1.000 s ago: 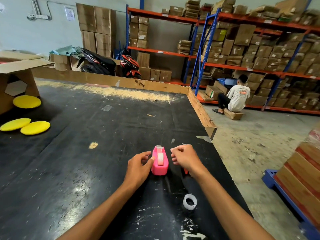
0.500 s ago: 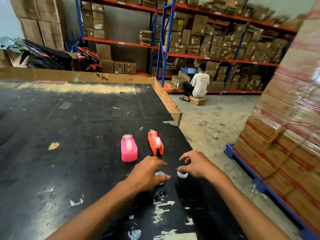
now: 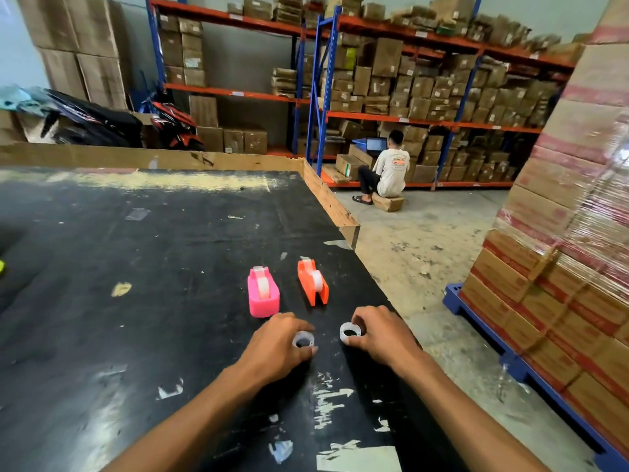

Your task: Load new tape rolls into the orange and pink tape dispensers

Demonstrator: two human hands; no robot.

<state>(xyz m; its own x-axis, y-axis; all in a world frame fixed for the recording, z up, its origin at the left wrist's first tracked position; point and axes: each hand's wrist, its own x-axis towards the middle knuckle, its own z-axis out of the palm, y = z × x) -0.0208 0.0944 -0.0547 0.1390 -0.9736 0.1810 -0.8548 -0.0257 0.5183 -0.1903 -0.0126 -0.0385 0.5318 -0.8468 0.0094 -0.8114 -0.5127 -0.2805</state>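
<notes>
Black table (image 3: 102, 301), scuffed, white scrape marks near the front edge. Raised cardboard rim along the far and right sides.

Pink dispenser (image 3: 263, 292) stands upright on the table, long axis running away from the viewer. A roll of clear tape sits in its slot. Orange dispenser (image 3: 313, 283) just to its right, apart from it, angled slightly, also with a roll seated in it.

Left hand (image 3: 275, 345) rests low on the table in front of the pink dispenser, close to its near end. Thumb and fingers are pinched on a small white ring (image 3: 303, 340), open centre facing up; the ring sits at table level.

Right hand (image 3: 381, 335) lies near the table's right edge, in front of the orange dispenser. Its fingertips are closed around a second ring (image 3: 350, 332) of the same kind, tipped a little toward the viewer. Whether that ring touches the table, cannot tell.

The two rings are near each other but apart. Whether they are empty cores or thin rolls, cannot tell. Both forearms bare, entering from the bottom of the view.

Background: blue and orange racks (image 3: 391, 114) stacked with cardboard boxes. A seated person (image 3: 388, 172) in a white shirt faces the racks. At right, wrapped cartons (image 3: 561, 250) on a blue pallet (image 3: 483, 328).
</notes>
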